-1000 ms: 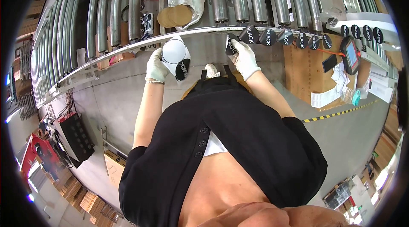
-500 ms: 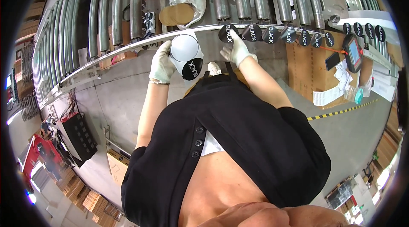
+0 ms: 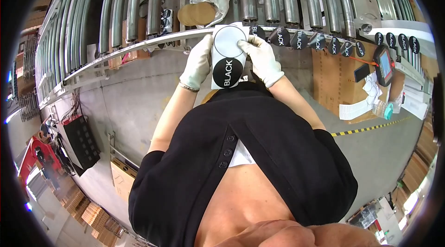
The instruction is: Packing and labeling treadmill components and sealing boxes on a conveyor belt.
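Observation:
A white strip of label backing hangs between my gloved hands, in front of the conveyor's metal rail. On its lower part sits a round black sticker with white lettering; above that is a bare outlined circle. My left hand is closed on the strip's left edge, its fingers partly hidden behind the paper. My right hand pinches the right edge, thumb on the bare circle. Several similar black stickers hang in a row along the rail to the right, the nearest partly covered by my right hand.
Metal rollers run beyond the rail. At right, a cardboard box carries a handheld device with a screen, a dark phone-like slab and white label strips. Brown discs lie below the rollers.
My right hand has left the sticker at the rail and come to the strip's right edge. The strip has moved right with my left hand and is more upright.

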### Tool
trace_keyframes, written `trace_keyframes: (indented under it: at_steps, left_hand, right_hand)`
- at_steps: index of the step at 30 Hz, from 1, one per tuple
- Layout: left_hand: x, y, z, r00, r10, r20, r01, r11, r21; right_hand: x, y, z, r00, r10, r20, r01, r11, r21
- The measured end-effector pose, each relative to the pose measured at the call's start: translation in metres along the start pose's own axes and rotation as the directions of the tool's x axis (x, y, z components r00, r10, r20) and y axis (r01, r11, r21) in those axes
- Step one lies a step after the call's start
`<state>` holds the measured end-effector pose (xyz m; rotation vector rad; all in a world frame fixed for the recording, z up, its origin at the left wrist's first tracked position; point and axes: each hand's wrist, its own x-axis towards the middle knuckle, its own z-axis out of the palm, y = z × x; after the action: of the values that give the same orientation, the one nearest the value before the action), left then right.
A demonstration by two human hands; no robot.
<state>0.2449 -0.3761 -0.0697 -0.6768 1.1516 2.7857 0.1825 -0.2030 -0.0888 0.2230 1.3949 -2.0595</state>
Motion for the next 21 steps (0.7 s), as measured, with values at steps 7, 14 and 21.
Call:
trace_keyframes:
  at_steps: [7, 14, 21]
  left_hand:
    - [-0.014, 0.004, 0.013, 0.999, 0.033, 0.024, -0.036, 0.992, 0.125]
    - [-0.014, -0.023, 0.033, 0.998, 0.049, -0.047, -0.030, 0.939, 0.344]
    - [-0.011, -0.043, 0.060, 0.978, 0.027, -0.207, 0.013, 0.982, 0.187]
  right_hand:
    - [-0.007, -0.016, -0.002, 0.988, -0.152, -0.007, 0.149, 0.975, -0.163]
    - [-0.008, -0.027, -0.022, 0.974, -0.221, -0.038, 0.211, 0.961, -0.181]
    - [-0.006, -0.039, -0.035, 0.958, -0.223, -0.181, 0.222, 0.975, -0.026]
